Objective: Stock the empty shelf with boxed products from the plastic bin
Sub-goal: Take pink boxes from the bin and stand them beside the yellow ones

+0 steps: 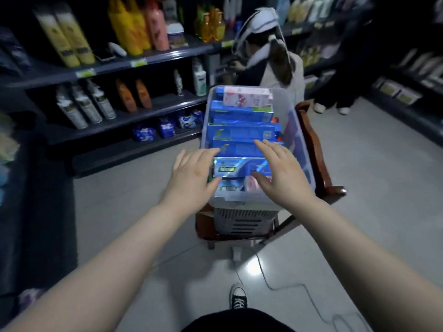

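Clear plastic bin, centre frame, on brown wooden chair, packed with blue rectangular boxes. Left hand and right hand flat-fingered, apart, flanking nearest shiny box; nothing gripped. Bin looks full, so stocking barely begun; cannot tell which shelf is the empty one.

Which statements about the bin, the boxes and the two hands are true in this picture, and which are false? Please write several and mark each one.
1. The plastic bin holds many blue boxes. True.
2. The bin stands directly on the floor. False: it is raised on a wooden chair.
3. Both the left hand and the right hand reach over the near end of the bin, fingers straight. True.
4. The right hand carries a pink box. False: it holds nothing; the pink box lies on top at the far end of the bin.
5. Another person is beyond the bin. True.
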